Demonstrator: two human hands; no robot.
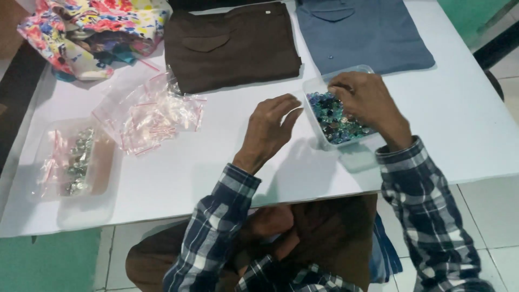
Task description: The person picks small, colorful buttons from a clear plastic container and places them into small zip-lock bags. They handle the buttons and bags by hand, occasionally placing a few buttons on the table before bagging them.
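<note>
Blue-green glass beads fill the clear plastic tub on my white tabletop, my right hand pinching among them, left hand open beside; a nudge could spill them.

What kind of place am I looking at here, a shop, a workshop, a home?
Probably a small home workshop or packing table, not a shop. A low white table on a tiled floor holds a clear tub of glass beads, a heap of small zip bags and folded garments.
</note>
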